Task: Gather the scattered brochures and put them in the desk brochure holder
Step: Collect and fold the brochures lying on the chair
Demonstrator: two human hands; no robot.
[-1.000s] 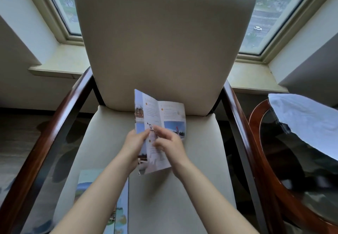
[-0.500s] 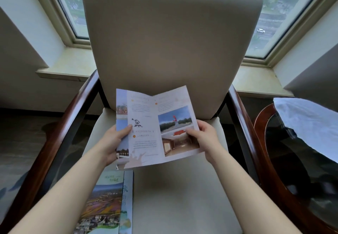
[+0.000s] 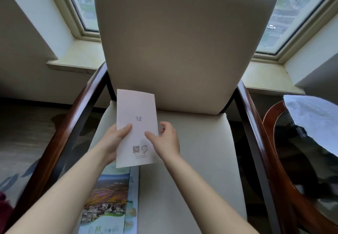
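Left hand (image 3: 114, 140) grips the left edge of a folded brochure (image 3: 137, 113), thumb laid across the front face and the other fingers hidden behind the paper. Right hand (image 3: 165, 141) pinches the same brochure at its right edge, thumb on the front and curled fingers showing just past the edge at the back. Between the two hands the brochure is held upright above the front of an armchair seat (image 3: 193, 160), tilted slightly, its top edge reaching up in front of the lower part of the cream backrest (image 3: 182, 41). The face turned toward the camera is almost plain white: a small dark blue mark sits near the middle, and close to the bottom are a square code, a round emblem beside it and a line of print too small to read. A second brochure (image 3: 109, 199) lies flat on the left part of the seat, below the held one and partly covered by the left forearm; its cover shows a colourful landscape of fields and buildings with a pale green band and large characters at the bottom, and a narrow strip of another panel shows along its right side. Dark wooden armrests curve down either side of the seat. To the right stands a round glass-topped bench (image 3: 270, 113) with a wooden rim, and a white cloth (image 3: 314, 120) lies on it.
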